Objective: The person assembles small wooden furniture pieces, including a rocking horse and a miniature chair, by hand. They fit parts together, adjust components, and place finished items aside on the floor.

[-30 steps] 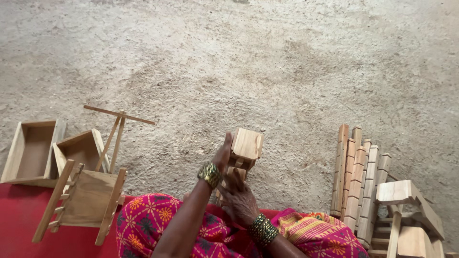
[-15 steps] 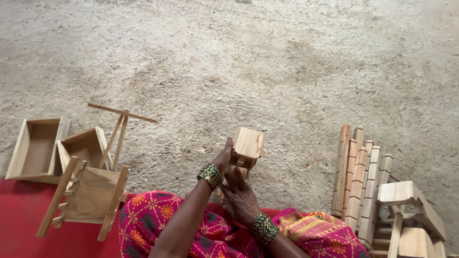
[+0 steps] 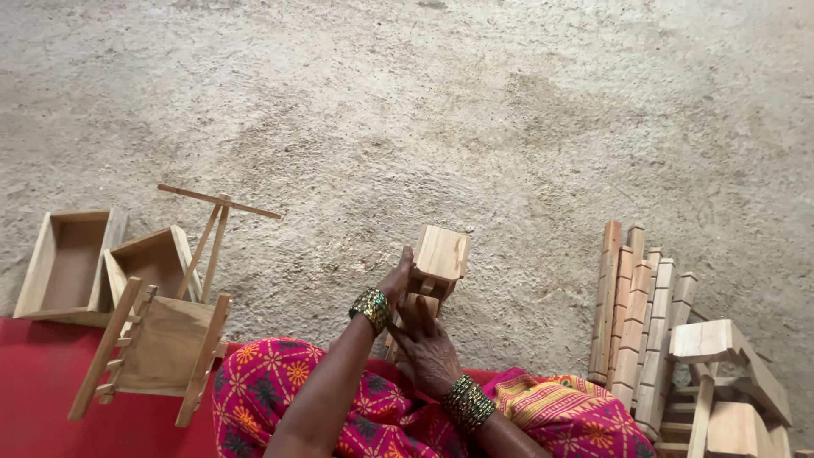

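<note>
Both hands grip one small wooden stool (image 3: 438, 259) in the near centre: left hand (image 3: 395, 282) closed on its side, right hand (image 3: 426, 343) clasping its legs below. Finished pieces (image 3: 153, 339) lie left; loose slats (image 3: 638, 314) remain stacked right, so assembly appears partly done.

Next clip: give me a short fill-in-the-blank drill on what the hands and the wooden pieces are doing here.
1. Both hands, the left hand and the right hand, grip a small wooden ____.
2. Each wrist wears a beaded ____.
3. The stack of grooved wooden slats lies to the person's ____.
4. The open wooden boxes rest partly on a ____ mat.

Missing words: block; bracelet; right; red
</note>
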A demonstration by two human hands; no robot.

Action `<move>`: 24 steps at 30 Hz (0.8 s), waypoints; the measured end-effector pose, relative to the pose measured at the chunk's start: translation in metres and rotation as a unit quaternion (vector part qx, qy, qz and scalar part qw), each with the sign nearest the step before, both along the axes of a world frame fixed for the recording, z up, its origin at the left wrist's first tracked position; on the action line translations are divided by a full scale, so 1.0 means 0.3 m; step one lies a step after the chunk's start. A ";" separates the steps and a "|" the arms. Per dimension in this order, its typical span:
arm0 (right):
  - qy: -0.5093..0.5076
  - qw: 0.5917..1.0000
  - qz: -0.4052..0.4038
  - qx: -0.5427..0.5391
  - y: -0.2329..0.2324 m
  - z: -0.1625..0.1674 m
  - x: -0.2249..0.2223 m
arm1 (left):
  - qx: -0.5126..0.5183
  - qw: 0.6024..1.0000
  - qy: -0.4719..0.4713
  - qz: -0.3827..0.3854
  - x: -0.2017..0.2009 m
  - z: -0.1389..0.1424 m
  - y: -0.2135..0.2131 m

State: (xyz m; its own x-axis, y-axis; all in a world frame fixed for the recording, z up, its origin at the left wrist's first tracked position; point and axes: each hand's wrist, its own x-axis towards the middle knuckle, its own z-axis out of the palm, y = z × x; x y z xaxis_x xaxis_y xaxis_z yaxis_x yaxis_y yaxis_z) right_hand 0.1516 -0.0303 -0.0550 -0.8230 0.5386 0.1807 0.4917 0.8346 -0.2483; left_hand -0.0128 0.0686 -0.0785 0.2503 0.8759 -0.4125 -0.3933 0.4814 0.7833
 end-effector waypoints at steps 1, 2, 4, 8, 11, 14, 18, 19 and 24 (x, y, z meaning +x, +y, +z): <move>-0.009 1.000 0.000 -0.017 -0.001 -0.002 0.003 | -0.010 1.000 0.015 0.007 0.002 -0.001 -0.013; -0.009 1.000 -0.002 -0.019 -0.002 -0.005 0.003 | -0.019 0.999 0.031 0.013 0.005 0.018 -0.023; -0.008 1.000 -0.006 -0.024 -0.004 -0.007 0.004 | -0.033 0.998 0.031 0.052 0.010 0.075 -0.019; -0.031 0.998 -0.006 -0.052 -0.003 0.000 0.002 | -0.051 0.990 0.079 0.102 0.006 0.149 0.071; -0.020 0.999 -0.008 -0.041 -0.005 0.013 0.001 | -0.065 0.995 0.062 0.050 -0.005 0.098 0.095; -0.012 1.000 -0.005 -0.025 -0.004 0.023 -0.002 | -0.043 0.998 0.036 0.037 0.005 0.016 0.032; -0.019 0.999 -0.008 -0.041 -0.008 0.028 -0.007 | -0.021 0.998 0.041 0.032 -0.002 0.008 -0.022; -0.018 0.999 -0.009 -0.048 -0.008 0.029 -0.005 | -0.030 0.996 0.056 0.058 0.002 0.027 -0.023; -0.036 0.998 -0.008 -0.053 -0.011 0.032 0.005 | -0.033 0.985 0.150 0.081 0.021 0.112 0.059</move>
